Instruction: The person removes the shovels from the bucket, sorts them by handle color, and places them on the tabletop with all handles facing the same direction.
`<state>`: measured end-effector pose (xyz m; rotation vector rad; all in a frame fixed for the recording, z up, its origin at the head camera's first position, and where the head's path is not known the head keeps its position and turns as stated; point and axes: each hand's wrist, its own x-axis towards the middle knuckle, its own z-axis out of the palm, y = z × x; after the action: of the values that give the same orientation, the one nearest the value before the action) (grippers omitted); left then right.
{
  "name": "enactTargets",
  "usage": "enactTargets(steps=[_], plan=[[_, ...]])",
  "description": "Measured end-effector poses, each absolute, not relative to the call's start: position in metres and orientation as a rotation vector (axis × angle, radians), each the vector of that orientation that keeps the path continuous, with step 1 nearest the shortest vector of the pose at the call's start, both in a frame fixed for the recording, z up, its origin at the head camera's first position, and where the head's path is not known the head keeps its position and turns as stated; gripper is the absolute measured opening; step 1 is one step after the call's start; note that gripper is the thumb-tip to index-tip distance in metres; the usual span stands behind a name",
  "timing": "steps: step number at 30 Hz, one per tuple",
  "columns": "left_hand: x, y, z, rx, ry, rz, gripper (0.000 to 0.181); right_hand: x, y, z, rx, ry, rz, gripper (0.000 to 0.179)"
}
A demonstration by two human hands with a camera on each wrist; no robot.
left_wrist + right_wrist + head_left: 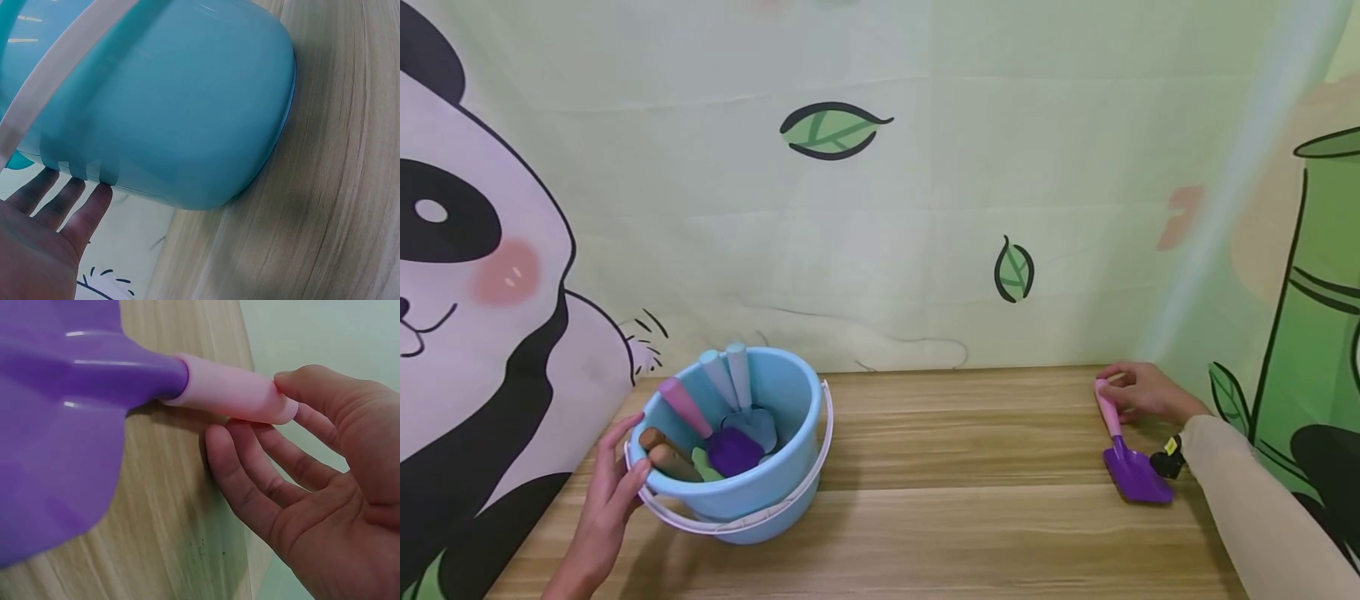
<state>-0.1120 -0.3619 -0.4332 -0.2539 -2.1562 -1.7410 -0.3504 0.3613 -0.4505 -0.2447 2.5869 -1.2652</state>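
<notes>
Seen from the middle of the counter (955,492), the purple shovel (1135,477) lay at 3 o'clock, its pink handle (240,394) pointing toward 11. The right hand (1138,392) pinched that handle near its end, thumb (331,390) on one side and curled fingers on the other. At 9 o'clock stood the blue bucket (760,496), with toy tools (685,406) leaning inside. The left hand (604,500) touched its 8 o'clock side, the fingers (87,215) spread, tips against the wall.

With the hold so far from the heavier-looking blade, the shovel could well have swivelled or dipped in any lift. The dark wrist device (1168,458) sat just beside the blade and might have rubbed it. A hard push from the left hand could have slid or tipped the bucket, and its drooping white bail (752,521) offered something to snag on.

At 12 o'clock the counter's back edge met the printed backdrop (925,183), near the right hand, leaving little room there. The right edge ran close to the sleeve (1240,492). The widest stretch for moving lay between shovel and bucket.
</notes>
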Motion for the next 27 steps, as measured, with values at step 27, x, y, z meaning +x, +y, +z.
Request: enactTargets(steps=[27], plan=[[-0.1115,-0.3623,-0.4293,-0.203,-2.218,-1.714,0.056,-0.348,0.3584,-0.4491,-0.276,2.568,-1.216,0.06]])
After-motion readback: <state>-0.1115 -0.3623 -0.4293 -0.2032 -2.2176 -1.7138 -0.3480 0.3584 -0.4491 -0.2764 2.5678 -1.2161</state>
